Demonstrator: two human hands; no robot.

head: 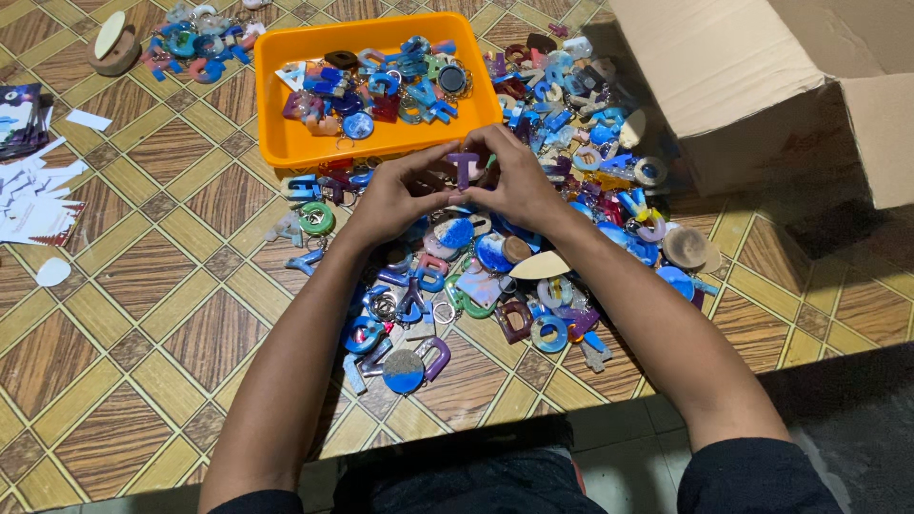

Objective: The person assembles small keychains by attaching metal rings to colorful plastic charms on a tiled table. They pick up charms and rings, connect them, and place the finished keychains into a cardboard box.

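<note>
Purple letter charm [464,168], orange tray [286,148], blue-heavy multicoloured charm pile [495,276], brown-and-yellow checked floor [162,314], tan cardboard box [752,86]

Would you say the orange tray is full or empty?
Partly full: the orange tray holds keychain charms toward its back, with bare orange floor in front.

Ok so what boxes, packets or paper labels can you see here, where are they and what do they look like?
Cardboard box: top right, open, plain brown, flaps out.
Packet stack: far left edge, dark and glossy.
Paper cards: left on the floor, white, loosely scattered.
Orange tray: top centre, rectangular, holding resin letter keychains.
</note>
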